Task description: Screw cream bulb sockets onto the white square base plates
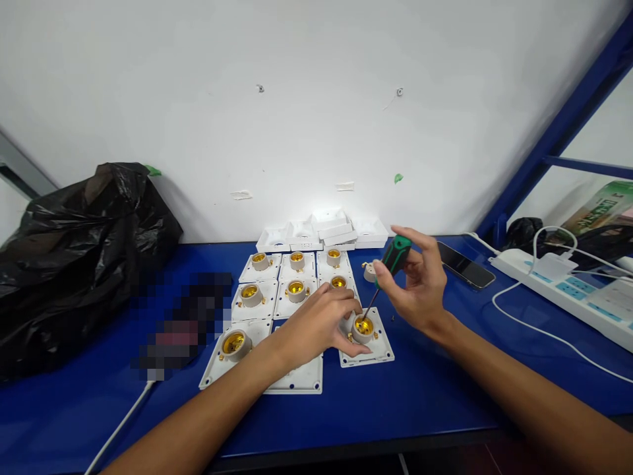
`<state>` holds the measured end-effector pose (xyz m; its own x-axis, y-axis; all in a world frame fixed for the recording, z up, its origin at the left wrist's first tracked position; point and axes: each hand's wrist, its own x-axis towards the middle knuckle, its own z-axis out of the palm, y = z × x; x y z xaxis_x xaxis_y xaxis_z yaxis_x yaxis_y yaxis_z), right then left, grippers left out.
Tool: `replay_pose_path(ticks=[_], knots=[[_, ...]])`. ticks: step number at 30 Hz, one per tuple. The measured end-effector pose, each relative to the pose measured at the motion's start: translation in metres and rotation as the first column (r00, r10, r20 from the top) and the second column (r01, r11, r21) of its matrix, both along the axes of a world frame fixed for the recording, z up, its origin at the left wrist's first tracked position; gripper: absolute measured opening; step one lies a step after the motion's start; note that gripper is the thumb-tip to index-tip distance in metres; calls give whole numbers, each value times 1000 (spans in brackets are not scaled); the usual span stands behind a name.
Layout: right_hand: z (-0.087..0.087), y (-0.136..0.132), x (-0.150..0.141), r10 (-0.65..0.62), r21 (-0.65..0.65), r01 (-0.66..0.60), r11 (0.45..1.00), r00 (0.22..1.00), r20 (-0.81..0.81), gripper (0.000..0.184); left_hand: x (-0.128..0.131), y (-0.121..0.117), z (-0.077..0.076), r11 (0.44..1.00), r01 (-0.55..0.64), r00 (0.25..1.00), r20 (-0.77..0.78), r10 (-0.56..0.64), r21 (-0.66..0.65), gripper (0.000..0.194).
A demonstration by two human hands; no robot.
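Blue table [430, 396] fills the near ground, running back to a white wall. Far left on it slumps a big black plastic bag [74, 257], bulging, its contents hidden from here. Over on the right lies a white power strip [568, 290] with plugs and white cables trailing off it, and a dark phone [465, 265] flat just left of that. In the middle, a grid of white lamp holder plates [277, 290], each with a brass-lined socket sitting in its centre; behind them, against the wall, a stack of empty white covers [326, 231]. Now the action: the left hand [316, 323] is pressed down, fingers spread and curled against the near right plate [368, 343], steadying its brass socket [363, 326]. The right hand [420, 284] has its fingers clamped on the green handle of a screwdriver [390, 264], held tilted, the thin tip reaching down into that socket. A loose beige socket [368, 271] sits just beyond the screwdriver.
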<state>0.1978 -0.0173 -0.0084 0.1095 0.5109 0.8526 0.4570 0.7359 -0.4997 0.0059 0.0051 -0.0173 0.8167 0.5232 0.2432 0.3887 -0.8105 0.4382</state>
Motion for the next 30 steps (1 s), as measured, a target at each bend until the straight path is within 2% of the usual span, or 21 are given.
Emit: replay_pose_path(ticks=[3,6,13,26,30], knots=[[-7,0,-2,32,-19,-31,999,998,57,53,0,-1,1,1000,10,1000,-17,-9,21,39],[-10,0,-1,29,-31,-26,999,995,96,54,0,0,1,1000,21,1000,-4,-21,-21,34],[-7,0,0,21,13,-23,1000,989,144,57,0,-1,1,997,27,999,-17,-29,-78,31],[3,-4,3,125,-55,-115,992,955,268,59,0,-4,2,993,16,1000,19,-14,-116,26],[0,-4,4,90,-42,-82,996,960,266,58,0,-3,1,995,13,1000,26,-11,-100,27]])
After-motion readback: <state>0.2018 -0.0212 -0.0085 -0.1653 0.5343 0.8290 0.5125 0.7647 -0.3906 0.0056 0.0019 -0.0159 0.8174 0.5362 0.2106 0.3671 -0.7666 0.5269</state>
